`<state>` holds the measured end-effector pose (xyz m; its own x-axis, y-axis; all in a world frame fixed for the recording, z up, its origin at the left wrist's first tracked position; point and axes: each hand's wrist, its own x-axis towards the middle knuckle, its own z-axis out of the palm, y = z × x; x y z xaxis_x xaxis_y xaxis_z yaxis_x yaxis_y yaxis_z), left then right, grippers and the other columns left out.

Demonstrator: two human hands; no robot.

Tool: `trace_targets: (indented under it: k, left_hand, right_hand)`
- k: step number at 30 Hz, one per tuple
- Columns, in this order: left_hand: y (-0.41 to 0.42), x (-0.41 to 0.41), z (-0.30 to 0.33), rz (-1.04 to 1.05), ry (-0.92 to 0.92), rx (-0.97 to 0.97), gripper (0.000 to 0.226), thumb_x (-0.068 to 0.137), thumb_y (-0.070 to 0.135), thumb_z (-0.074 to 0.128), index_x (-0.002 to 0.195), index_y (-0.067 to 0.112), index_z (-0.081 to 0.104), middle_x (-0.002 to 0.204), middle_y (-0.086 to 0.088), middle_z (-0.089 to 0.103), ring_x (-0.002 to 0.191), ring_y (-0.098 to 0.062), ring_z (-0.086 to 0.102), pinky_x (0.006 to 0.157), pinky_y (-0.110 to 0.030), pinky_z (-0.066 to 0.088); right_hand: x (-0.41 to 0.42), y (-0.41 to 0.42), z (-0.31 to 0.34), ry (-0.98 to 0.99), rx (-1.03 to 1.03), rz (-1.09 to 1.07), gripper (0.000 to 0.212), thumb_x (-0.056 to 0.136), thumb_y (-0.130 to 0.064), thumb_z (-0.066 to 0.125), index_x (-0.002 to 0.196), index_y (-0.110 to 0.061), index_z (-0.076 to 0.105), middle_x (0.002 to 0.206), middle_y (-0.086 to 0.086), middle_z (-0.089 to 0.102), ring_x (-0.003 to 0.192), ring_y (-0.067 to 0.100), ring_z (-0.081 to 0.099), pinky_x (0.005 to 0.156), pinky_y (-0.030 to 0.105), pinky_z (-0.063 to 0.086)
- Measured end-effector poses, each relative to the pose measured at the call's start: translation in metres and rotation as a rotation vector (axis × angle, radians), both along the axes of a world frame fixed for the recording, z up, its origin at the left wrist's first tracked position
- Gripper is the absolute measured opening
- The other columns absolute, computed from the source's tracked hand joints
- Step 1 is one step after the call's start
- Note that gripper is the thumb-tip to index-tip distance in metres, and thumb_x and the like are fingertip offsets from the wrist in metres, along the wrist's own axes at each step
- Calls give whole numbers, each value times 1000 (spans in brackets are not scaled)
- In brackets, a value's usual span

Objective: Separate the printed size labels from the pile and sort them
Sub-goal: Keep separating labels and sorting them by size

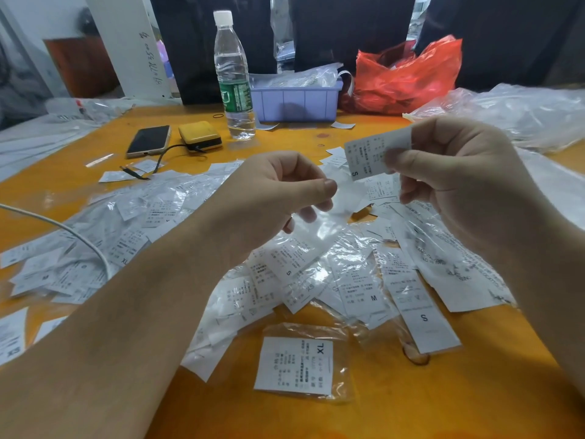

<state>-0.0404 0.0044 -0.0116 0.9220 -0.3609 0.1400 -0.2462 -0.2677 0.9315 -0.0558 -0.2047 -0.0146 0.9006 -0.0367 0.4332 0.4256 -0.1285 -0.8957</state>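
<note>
**S label out of its sleeve, both hands above the pile**

Above the pile [316,280] of bagged size labels on the orange table [411,407], both hands work close together. The right hand [459,172] pinches one printed label [370,153] marked S between thumb and curled fingers, holding it up on the far side of the pile, its long axis running down-left toward the left hand. The left hand [278,191] sits just beside it, nearer the pile's middle, with thumb and fingers pinching an empty-looking clear plastic sleeve [319,229] that hangs down toward the pile. Label and sleeve appear apart, so the pulling-out looks done, and the next move likely turns on where S labels belong; no sorted S stack is plainly identifiable.

Counts: two hands, one label held, one sleeve held. Near the front edge of the pile one XL packet [294,365] lies alone. Readable in the pile are at least two S, one M, two XS and another XL; the rest are too many and too crumpled to count. Beyond the pile stand one water bottle [232,77], one phone [148,141] and one lilac bin [297,103].
</note>
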Motion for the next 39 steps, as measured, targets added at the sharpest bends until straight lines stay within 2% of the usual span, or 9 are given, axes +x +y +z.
trace_targets:
  k: [4, 18, 21, 28, 35, 39]
  left_hand:
    - [-1, 1, 0, 5, 11, 0, 8, 86, 17, 71, 82, 13, 65, 71, 3, 72, 58, -5, 60, 50, -20, 45]
    - [0, 1, 0, 39, -8, 38, 10, 90, 21, 67, 86, 12, 68, 70, 5, 71, 58, -3, 59, 49, -18, 45]
    - [0, 1, 0, 43, -7, 49, 9, 93, 19, 64, 88, 13, 69, 71, 5, 72, 58, -3, 59, 49, -17, 45]
    - [0, -1, 1, 40, -21, 23, 6, 90, 16, 67, 84, 15, 68, 70, 5, 71, 59, -4, 59, 51, -21, 47]
    - [1, 1, 0, 41, -20, -2, 5, 87, 15, 70, 83, 15, 68, 69, 6, 70, 58, -4, 58, 51, -20, 46]
    - [1, 2, -1, 53, -31, -15, 4, 88, 16, 70, 84, 14, 68, 70, 4, 70, 59, -5, 57, 51, -20, 46]
  right_hand:
    - [-1, 5, -3, 26, -55, 57, 17, 85, 1, 67, 78, -15, 69, 65, 0, 67, 52, 13, 52, 50, 26, 48]
    - [-6, 6, -1, 137, -165, 181, 9, 83, 2, 68, 86, -7, 70, 75, 12, 70, 53, 9, 57, 51, 21, 49]
    - [-4, 4, 0, 128, -159, 152, 10, 83, 1, 68, 84, -9, 72, 74, 10, 70, 53, 9, 56, 51, 21, 49]
    - [-2, 0, 3, 92, 35, 44, 19, 83, 2, 67, 76, -16, 71, 65, 1, 67, 53, 12, 52, 51, 25, 47]
    - [-4, 11, -2, 121, -23, 85, 16, 83, 2, 67, 77, -12, 69, 66, 3, 67, 52, 12, 51, 50, 25, 48]
    - [-5, 10, -1, 109, -83, 73, 15, 83, 2, 67, 78, -12, 70, 70, 11, 67, 54, 13, 52, 51, 24, 49]
